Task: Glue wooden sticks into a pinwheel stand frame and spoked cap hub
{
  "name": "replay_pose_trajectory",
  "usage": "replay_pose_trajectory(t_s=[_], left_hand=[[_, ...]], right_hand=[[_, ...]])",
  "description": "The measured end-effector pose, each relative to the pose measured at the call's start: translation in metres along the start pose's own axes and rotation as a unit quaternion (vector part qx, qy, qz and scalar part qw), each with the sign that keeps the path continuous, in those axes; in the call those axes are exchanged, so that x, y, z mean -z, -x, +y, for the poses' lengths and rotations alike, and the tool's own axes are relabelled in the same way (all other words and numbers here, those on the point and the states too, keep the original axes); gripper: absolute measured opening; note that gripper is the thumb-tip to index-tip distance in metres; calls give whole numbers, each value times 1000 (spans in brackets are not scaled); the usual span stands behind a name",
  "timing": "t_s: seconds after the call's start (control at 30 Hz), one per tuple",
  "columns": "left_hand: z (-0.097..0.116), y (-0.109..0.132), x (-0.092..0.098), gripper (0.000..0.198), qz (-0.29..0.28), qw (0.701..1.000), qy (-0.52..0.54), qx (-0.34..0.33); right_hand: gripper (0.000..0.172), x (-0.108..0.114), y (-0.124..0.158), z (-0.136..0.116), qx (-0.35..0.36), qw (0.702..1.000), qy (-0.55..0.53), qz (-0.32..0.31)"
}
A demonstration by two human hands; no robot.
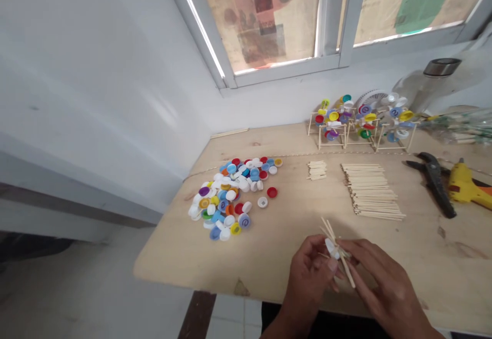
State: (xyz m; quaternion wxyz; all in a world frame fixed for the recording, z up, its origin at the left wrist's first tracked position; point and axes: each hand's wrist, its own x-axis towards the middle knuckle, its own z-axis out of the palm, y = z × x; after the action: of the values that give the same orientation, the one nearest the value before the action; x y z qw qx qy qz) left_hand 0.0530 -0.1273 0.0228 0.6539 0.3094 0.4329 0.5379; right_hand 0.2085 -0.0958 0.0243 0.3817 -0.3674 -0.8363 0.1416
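Near the table's front edge, my left hand (pixel 309 277) is closed around one side of a small assembly of thin wooden sticks (pixel 349 273), which has a white bottle cap (pixel 331 248) at its middle. From the other side, my right hand (pixel 384 282) pinches the same assembly, its fingers closed on the sticks. Some stick ends poke out above and below the fingers. How the sticks join the cap is partly hidden by my fingertips. Just beyond my right hand lies a row of long wooden sticks (pixel 371 191); a small pile of short sticks (pixel 317 170) lies farther back.
A heap of coloured bottle caps (pixel 226 193) covers the table's left part. Finished-looking stick-and-cap wheels on stands (pixel 361 121) line the wall. Black-handled pliers (pixel 432 182) and a yellow glue gun (pixel 461 182) lie at right. Behind them stands a clear bottle (pixel 418 90).
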Motion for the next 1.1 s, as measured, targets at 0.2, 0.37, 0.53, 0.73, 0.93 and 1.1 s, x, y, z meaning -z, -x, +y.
replay_pose_trajectory(t_s=[0.2,0.37,0.53,0.73,0.93,1.1], left_hand=[[-4,-2,-5,30,30,997,67,18],[-3,-6,-2,30,18,999,45,13],[0,-26,3,37,-82,995,34,46],[12,-73,3,34,-227,964,35,137],[4,-106,5,34,-305,933,55,183],[-3,-110,10,34,-307,931,78,181]], right_hand=[[39,-4,7,-2,20,999,19,-17],[39,-4,12,4,27,999,25,-10],[32,2,13,8,29,998,44,37],[33,9,10,23,9,992,101,74],[32,6,9,34,-24,991,117,66],[30,7,6,35,-57,993,72,68]])
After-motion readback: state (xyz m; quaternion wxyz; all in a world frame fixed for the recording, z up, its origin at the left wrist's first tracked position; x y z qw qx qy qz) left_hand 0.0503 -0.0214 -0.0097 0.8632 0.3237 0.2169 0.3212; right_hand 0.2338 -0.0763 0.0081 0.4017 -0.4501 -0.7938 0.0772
